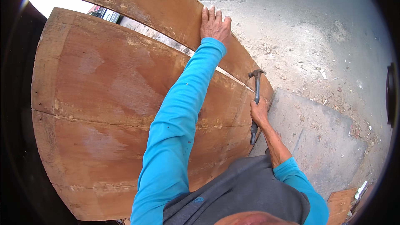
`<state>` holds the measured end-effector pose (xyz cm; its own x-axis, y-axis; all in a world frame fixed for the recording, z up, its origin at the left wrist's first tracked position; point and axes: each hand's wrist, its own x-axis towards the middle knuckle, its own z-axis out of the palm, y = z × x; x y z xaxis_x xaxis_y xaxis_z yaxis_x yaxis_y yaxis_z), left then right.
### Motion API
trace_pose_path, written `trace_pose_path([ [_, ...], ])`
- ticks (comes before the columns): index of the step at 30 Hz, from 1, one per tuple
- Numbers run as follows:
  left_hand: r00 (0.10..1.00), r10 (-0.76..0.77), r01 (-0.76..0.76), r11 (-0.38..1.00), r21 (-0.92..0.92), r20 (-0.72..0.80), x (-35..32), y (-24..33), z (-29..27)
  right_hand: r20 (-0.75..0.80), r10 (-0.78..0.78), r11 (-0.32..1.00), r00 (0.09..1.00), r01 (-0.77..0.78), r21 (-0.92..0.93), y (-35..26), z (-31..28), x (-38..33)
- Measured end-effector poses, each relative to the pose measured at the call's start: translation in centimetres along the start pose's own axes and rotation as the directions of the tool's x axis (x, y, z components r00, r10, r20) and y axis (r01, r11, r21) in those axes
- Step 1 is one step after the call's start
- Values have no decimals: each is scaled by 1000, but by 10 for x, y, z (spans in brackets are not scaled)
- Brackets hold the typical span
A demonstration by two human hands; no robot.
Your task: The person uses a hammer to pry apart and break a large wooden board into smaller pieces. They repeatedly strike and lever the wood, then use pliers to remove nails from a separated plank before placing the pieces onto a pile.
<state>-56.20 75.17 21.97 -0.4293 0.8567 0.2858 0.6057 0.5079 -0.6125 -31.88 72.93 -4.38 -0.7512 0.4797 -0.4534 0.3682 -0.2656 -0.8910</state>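
A large brown wooden panel of weathered boards spans the left and middle of the view. Along its upper side runs a separate wooden board, with a narrow gap between the two. My left hand reaches across the panel and grips the board's outer edge, fingers over it. In my right hand is a claw hammer, held around its dark handle. The hammer's head points away from me, over the right end of the board. My right palm hides part of the handle.
Wood chips and rubble litter the grey ground beyond the board. A flat grey slab lies right of the panel. A brown wood piece is at the lower right. A vehicle shows through the gap.
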Motion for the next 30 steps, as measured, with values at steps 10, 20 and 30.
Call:
trace_pose_path([
  [10, 952, 34, -110, 965, 236, 304, -2, -11, 6, -35, 165, 974, 986, -168, -148, 91, -71, -55],
  [20, 964, -36, -68, 925, 374, 264, 10, 24, -15, -256, 426, 894, 868, -360, 266, 123, -107, -28],
  [30, 903, -53, -83, 953, 293, 427, 24, 7, 3, -146, 248, 915, 958, -183, 358, 36, -21, 70],
])
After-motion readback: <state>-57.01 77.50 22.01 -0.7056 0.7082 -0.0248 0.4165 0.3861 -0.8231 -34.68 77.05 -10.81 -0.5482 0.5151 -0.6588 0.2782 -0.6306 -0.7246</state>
